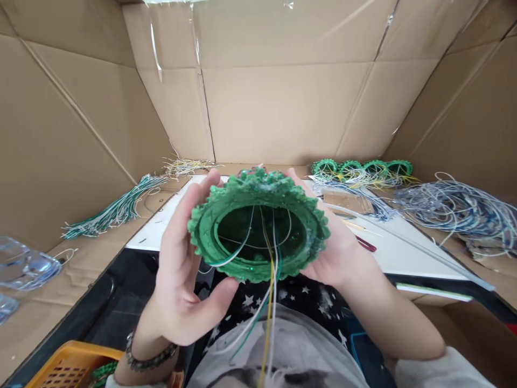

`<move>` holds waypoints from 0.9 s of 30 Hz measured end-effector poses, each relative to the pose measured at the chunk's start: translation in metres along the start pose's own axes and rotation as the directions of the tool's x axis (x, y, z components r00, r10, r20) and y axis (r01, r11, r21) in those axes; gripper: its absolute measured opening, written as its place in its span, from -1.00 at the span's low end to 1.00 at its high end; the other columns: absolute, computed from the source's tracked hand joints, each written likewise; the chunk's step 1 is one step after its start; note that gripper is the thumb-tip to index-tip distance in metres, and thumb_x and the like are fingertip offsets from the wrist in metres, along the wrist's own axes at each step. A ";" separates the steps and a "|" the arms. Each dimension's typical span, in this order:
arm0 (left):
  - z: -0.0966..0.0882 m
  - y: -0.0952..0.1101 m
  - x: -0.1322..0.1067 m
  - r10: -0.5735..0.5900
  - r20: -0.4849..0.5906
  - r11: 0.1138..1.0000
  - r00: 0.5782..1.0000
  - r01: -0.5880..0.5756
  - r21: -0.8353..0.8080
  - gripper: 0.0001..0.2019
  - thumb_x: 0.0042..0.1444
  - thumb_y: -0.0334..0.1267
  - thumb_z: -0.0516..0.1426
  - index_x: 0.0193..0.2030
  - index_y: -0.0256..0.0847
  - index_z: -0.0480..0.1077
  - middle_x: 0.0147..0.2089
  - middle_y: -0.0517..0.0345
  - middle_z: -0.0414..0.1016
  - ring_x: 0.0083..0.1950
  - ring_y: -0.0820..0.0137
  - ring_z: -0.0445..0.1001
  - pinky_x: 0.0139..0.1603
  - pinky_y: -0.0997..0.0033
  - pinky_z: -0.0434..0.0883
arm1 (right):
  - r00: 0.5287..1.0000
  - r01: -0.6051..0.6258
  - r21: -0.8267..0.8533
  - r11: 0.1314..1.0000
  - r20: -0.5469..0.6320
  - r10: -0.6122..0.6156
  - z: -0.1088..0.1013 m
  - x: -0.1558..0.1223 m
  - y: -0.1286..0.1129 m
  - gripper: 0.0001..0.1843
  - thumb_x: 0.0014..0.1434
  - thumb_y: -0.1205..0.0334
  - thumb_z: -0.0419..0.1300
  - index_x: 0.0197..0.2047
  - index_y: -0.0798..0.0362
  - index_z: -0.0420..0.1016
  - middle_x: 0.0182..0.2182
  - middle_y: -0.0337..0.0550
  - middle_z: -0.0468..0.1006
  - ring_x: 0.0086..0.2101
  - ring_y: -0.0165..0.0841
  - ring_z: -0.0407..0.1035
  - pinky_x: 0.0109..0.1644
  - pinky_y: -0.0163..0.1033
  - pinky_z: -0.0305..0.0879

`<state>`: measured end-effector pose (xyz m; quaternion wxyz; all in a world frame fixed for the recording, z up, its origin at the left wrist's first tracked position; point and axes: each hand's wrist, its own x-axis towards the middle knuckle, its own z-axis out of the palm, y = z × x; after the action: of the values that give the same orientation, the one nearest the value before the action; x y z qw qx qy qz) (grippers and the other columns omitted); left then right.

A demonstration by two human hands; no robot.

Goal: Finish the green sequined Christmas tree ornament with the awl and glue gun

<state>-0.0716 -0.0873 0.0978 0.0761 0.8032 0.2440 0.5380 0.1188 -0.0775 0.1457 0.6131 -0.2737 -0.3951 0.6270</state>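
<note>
I hold a round green glittery piece with a scalloped rim (258,226) up in front of me, its hollow side facing me. My left hand (186,269) curls round its left edge, thumb under the bottom rim. Behind its right edge my right hand (339,248) cups it. Thin white, yellow and green wires (269,302) cross the hollow and hang down from it toward my lap.
A white board (404,253) lies on the cardboard-walled bench. At the back right stand several more green pieces (363,168), with a tangle of grey wires (456,207) to the right. A green-white wire bundle (117,207) lies left. An orange basket (68,366) sits bottom left.
</note>
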 end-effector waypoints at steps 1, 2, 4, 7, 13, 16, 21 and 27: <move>0.001 0.000 0.000 -0.004 0.003 1.000 1.000 0.004 0.004 -0.17 0.20 0.03 0.15 0.50 0.23 -0.22 0.55 0.25 -0.05 0.54 -0.01 -0.12 0.44 -0.22 0.20 | 0.999 -0.036 -0.027 0.999 0.027 0.037 0.001 0.000 -0.002 -0.75 0.29 0.05 0.16 -0.14 0.00 0.57 -0.27 -0.25 0.68 -0.11 -0.22 0.58 -0.06 -0.04 0.53; 0.002 0.001 0.000 -0.008 0.008 1.000 1.000 0.008 0.004 -0.15 0.19 0.05 0.16 0.50 0.25 -0.26 0.55 0.27 -0.07 0.54 -0.01 -0.12 0.44 -0.23 0.18 | 0.996 -0.069 -0.051 0.996 0.051 0.072 0.001 -0.001 -0.004 -0.74 0.29 0.04 0.15 -0.13 -0.01 0.57 -0.27 -0.25 0.68 -0.11 -0.22 0.59 -0.07 -0.04 0.53; 0.006 0.001 0.001 0.001 0.011 1.000 1.000 -0.001 -0.018 -0.10 0.18 0.08 0.17 0.49 0.26 -0.32 0.56 0.26 -0.11 0.55 0.01 -0.13 0.47 -0.23 0.12 | 0.992 -0.100 -0.084 0.991 0.072 0.106 0.001 0.000 -0.006 -0.73 0.30 0.02 0.14 -0.11 -0.02 0.56 -0.27 -0.26 0.69 -0.12 -0.23 0.59 -0.07 -0.05 0.53; 0.016 -0.002 0.002 0.045 -0.056 0.999 0.997 -0.046 -0.016 -0.04 0.10 0.13 0.25 0.48 0.23 -0.27 0.55 0.13 -0.07 0.53 -0.01 -0.05 0.45 -0.25 0.15 | 0.989 -0.110 -0.102 0.989 0.087 0.119 0.000 0.002 -0.006 -0.70 0.31 0.00 0.12 -0.09 -0.02 0.55 -0.27 -0.27 0.69 -0.13 -0.24 0.59 -0.07 -0.06 0.53; 0.042 -0.010 0.006 0.012 -0.337 0.993 0.941 0.029 0.118 -0.03 -0.07 0.38 0.23 0.37 0.17 -0.12 0.47 -0.07 0.04 0.49 -0.11 0.05 0.33 -0.32 0.26 | 0.981 -0.164 -0.161 0.973 0.081 0.178 -0.003 0.011 -0.014 -0.53 0.30 -0.14 0.08 -0.07 0.09 0.54 -0.35 -0.19 0.66 -0.21 -0.24 0.60 -0.15 -0.10 0.54; 0.051 -0.012 0.008 -0.018 -0.438 0.983 0.899 0.095 0.155 -0.04 -0.05 0.40 0.19 0.37 0.10 -0.13 0.40 -0.11 0.08 0.46 -0.08 0.13 0.31 -0.28 0.31 | 0.951 -0.236 -0.208 0.949 0.154 0.270 -0.004 0.014 -0.016 -0.35 0.24 -0.32 0.02 -0.05 0.11 0.54 -0.36 -0.12 0.65 -0.26 -0.25 0.59 -0.22 -0.12 0.55; 0.059 -0.014 0.007 -0.042 -0.552 0.979 0.833 0.145 0.144 0.06 -0.06 0.45 0.15 0.45 0.04 -0.19 0.43 -0.12 -0.03 0.43 -0.08 0.17 0.35 -0.22 0.28 | 0.951 -0.111 -0.336 0.935 0.238 0.198 -0.023 0.006 0.000 -0.08 0.11 -0.57 -0.19 -0.04 0.05 0.55 -0.26 -0.04 0.64 -0.28 -0.21 0.55 -0.28 -0.14 0.52; 0.060 -0.018 0.007 -0.021 -0.585 0.977 0.810 0.141 0.161 0.02 -0.05 0.40 0.19 0.43 0.01 -0.12 0.40 -0.12 0.04 0.43 -0.04 0.17 0.41 -0.14 0.21 | 0.832 -0.063 -0.965 0.256 -0.192 -0.521 -0.104 -0.027 0.035 -0.38 0.22 -0.32 0.01 -0.52 0.02 0.48 -0.56 -0.09 0.52 -0.45 -0.25 0.42 -0.28 -0.17 0.31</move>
<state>-0.0215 -0.0604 0.0720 -0.0585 0.5931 0.3417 0.7266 0.1885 -0.0852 0.0568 0.4928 -0.6630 -0.5581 0.0778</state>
